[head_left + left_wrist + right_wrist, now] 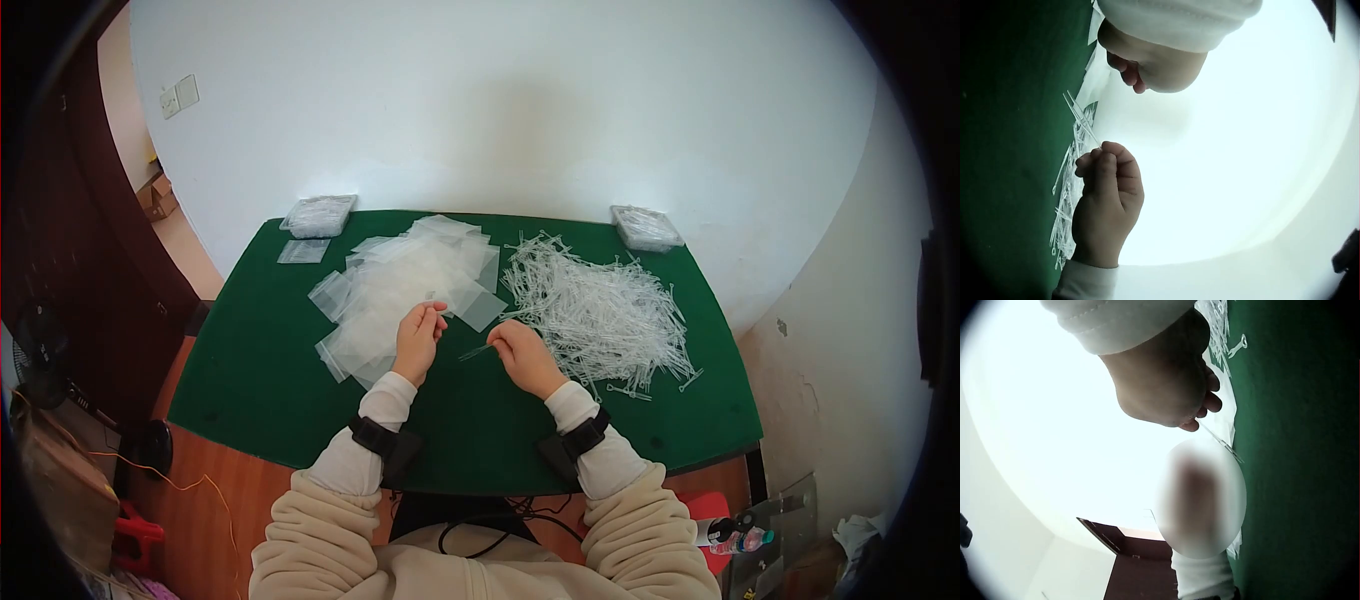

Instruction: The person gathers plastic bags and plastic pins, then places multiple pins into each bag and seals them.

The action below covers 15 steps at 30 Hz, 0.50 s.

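Note:
My right hand [525,358] pinches a few thin clear plastic sticks [476,352] between thumb and fingertips, just left of a large pile of like sticks [600,315]. In the left wrist view these held sticks [1082,117] spread apart at their free ends, over the green tabletop. My left hand [418,342] hovers at the near right side of a heap of clear zip bags [400,280]; its fingers are loosely curled, with nothing visible in them. The right wrist view blurs that hand.
Clear boxes of plastic pieces stand at the back left [320,215] and back right [647,228] corners of the green table [260,370]. A small flat stack of bags [303,251] lies before the left box. A white wall [480,110] rises behind.

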Tool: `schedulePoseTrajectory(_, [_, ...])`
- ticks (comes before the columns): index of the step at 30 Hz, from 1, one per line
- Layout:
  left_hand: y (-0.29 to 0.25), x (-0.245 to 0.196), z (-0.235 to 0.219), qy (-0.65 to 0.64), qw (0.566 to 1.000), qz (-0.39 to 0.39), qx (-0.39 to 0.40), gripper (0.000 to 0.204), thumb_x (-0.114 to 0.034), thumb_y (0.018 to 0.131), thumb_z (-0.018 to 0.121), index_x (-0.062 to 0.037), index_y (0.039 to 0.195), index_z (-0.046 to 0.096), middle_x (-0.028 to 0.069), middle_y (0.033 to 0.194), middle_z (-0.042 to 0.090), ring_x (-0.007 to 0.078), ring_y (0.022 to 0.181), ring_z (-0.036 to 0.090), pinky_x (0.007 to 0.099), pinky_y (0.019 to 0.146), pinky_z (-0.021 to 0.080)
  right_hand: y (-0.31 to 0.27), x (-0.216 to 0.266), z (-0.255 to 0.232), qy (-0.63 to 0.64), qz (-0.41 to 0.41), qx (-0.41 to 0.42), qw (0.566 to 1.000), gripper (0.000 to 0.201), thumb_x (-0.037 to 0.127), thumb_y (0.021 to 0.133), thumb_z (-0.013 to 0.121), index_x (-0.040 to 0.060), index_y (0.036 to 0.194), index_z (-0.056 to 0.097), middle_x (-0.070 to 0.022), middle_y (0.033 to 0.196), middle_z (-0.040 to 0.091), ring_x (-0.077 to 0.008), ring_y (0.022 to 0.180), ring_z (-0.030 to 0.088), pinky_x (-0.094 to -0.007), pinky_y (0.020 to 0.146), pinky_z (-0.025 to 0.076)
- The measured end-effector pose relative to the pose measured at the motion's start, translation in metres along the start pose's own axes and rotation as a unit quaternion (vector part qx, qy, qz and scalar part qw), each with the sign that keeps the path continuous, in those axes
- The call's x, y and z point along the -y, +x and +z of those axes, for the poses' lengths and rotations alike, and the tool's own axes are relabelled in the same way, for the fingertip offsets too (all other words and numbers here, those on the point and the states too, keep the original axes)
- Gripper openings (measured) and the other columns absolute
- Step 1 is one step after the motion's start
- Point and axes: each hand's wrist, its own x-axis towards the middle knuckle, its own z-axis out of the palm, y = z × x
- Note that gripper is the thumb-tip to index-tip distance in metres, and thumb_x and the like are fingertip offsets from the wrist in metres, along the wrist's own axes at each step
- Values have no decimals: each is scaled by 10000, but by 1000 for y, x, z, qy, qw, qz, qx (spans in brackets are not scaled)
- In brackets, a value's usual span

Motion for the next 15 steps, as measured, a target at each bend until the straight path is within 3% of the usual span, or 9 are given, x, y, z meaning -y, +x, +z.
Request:
schedulePoseTrajectory(2, [0, 2, 0, 29, 999, 36, 2, 232, -176, 963, 393, -25, 1007, 565, -14, 729, 511, 62, 626, 443, 196, 572, 372, 1, 6, -1, 26, -20, 16, 999, 67, 22, 826, 529, 21, 889, 551, -124, 811, 550, -252, 630, 549, -339, 600, 452])
schedulePoseTrajectory(6, [-1, 10, 2, 101, 991, 54, 65, 234, -173, 961, 388, -24, 1014, 561, 12, 766, 565, 84, 674, 519, 205, 606, 414, 3, 16, -2, 78, -9, 49, 996, 124, 74, 795, 569, 41, 906, 616, -154, 803, 608, -337, 770, 592, -380, 685, 475])
schedulePoseTrajectory(9, [-6, 13, 5, 109, 980, 0, 165, 231, -171, 957, 387, -23, 1017, 555, 30, 792, 597, 103, 700, 568, 218, 629, 447, 3, 25, -8, 103, -18, 42, 994, 104, 44, 798, 608, 16, 896, 626, -95, 766, 612, -208, 661, 599, -282, 600, 462])
schedulePoseTrajectory(15, [-13, 3, 11, 38, 969, -114, 216, 237, -186, 960, 390, -20, 1033, 542, 45, 821, 601, 113, 679, 575, 232, 624, 465, 5, 18, -8, 86, -2, -18, 996, 88, 38, 765, 646, 7, 847, 654, -88, 747, 629, -206, 666, 607, -274, 606, 466])
